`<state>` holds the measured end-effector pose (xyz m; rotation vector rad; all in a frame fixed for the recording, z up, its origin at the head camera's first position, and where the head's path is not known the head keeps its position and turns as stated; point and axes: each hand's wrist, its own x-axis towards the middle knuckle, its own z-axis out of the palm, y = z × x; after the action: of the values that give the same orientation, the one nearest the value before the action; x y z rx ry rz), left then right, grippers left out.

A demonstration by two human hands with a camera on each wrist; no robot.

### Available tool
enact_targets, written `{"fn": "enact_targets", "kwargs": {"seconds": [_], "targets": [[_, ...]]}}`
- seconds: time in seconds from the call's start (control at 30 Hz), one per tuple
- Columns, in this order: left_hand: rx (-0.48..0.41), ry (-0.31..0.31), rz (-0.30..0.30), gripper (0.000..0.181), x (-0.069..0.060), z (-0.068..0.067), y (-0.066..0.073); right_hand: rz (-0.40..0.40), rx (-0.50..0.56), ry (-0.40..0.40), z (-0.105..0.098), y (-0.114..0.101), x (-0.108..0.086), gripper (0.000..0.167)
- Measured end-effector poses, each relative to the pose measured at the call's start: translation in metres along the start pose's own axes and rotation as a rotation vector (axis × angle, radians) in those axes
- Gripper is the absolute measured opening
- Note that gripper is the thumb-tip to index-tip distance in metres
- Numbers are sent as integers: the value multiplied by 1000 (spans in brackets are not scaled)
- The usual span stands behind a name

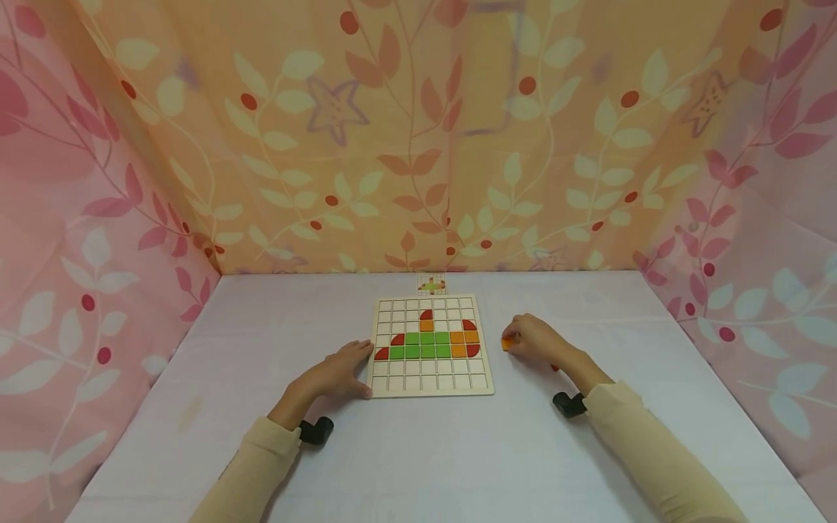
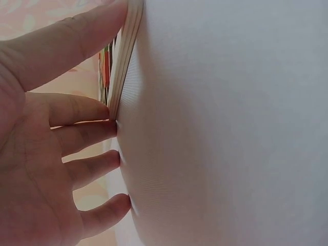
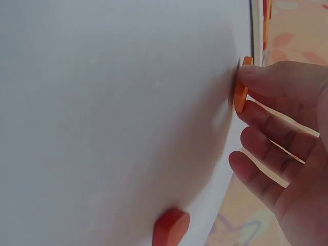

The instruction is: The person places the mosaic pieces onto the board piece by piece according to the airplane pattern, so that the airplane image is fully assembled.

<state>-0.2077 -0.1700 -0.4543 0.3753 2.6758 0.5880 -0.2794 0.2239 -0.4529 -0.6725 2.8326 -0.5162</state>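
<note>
A wooden grid board [image 1: 431, 382] lies mid-table, its cells partly filled with red, orange and green tiles. My left hand [image 1: 336, 372] rests at the board's left side, fingers extended, with the thumb touching its edge in the left wrist view. To the right of the board, my right hand [image 1: 538, 340] pinches an orange tile [image 3: 240, 97] between thumb and fingers, just over or on the cloth; contact with it is unclear. A red tile [image 3: 171, 228] lies on the table near that hand, mostly hidden behind the wrist in the head view.
Behind the board's far edge lies a small pattern card [image 1: 431, 284] with a coloured figure on a grid. White cloth [image 1: 431, 457] covers the table. Patterned fabric walls [image 1: 405, 145] enclose its back and sides.
</note>
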Motion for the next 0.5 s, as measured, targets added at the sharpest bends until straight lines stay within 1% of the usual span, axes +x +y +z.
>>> {"fn": "enact_targets", "kwargs": {"seconds": [0.1,0.2,0.3,0.43,0.5], "targets": [[0,0,-5,91,0,0,0,12,40,8,2,-4,-3,20],[-4,5,-4,91,1,1,0,3,48,32,3,-10,-6,21],[-10,6,-4,91,1,1,0,-25,59,54,4,-17,-9,21],[-21,7,-7,91,1,1,1,-84,79,81,5,-27,-12,22],[-21,10,-1,91,1,1,1,-98,92,90,6,-33,-13,22]]}}
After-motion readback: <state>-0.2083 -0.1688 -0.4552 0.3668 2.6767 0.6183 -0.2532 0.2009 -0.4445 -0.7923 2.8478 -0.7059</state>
